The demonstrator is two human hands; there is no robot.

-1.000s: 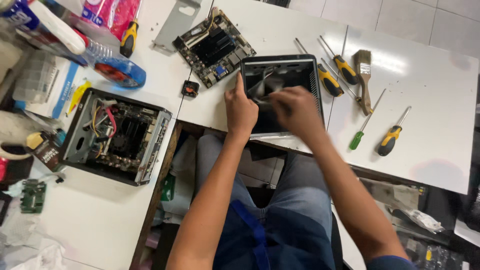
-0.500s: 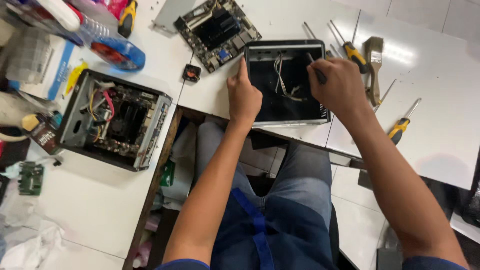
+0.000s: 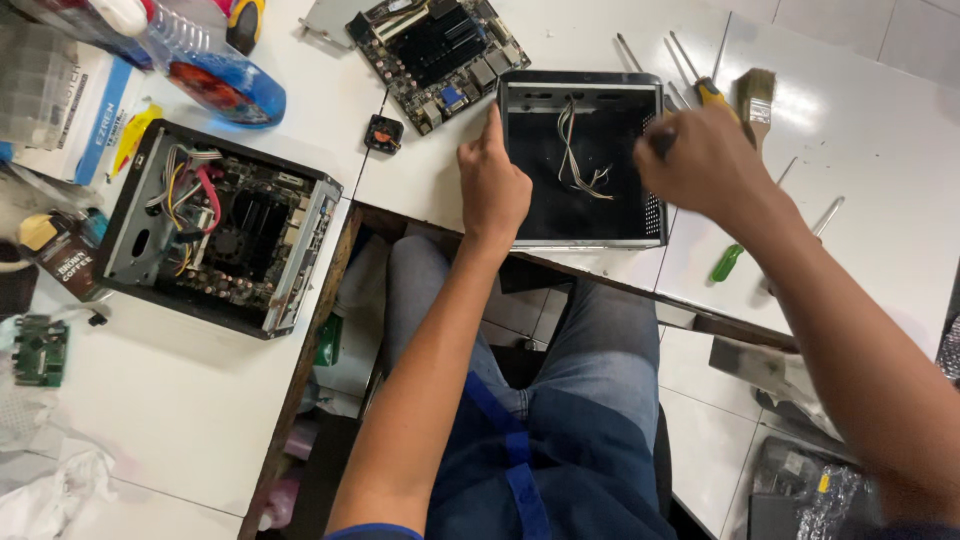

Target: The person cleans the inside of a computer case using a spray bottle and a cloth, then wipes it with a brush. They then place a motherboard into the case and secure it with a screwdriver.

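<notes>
Right at the desk's (image 3: 420, 190) near edge sits an empty black case (image 3: 583, 160), open side up, with a loose bundle of thin wires (image 3: 580, 160) lying inside it. The left hand (image 3: 492, 185) rests against the case's left wall, index finger stretched up along that wall and the other fingers curled loosely; it grips nothing. The right hand (image 3: 705, 160) hovers over the case's right wall, fingers closed around a small dark object that is too blurred to identify.

Just past the right hand lie several screwdrivers (image 3: 700, 85) and a paintbrush (image 3: 757, 95), fanned out on the white surface. A green-handled screwdriver (image 3: 728, 262) lies nearer the desk edge, partly under the right forearm.

Above and left of the case lies a bare motherboard (image 3: 440, 45), almost touching the case's top-left corner. A small black fan (image 3: 383, 132) sits on the desk to the left of the left hand.

Farther left, on a second white table (image 3: 180, 400), stands another case (image 3: 215, 225) with its board and coloured cables in place. A plastic bottle (image 3: 200, 70) lies above it, and a small green circuit board (image 3: 40, 350) rests near the left edge.
</notes>
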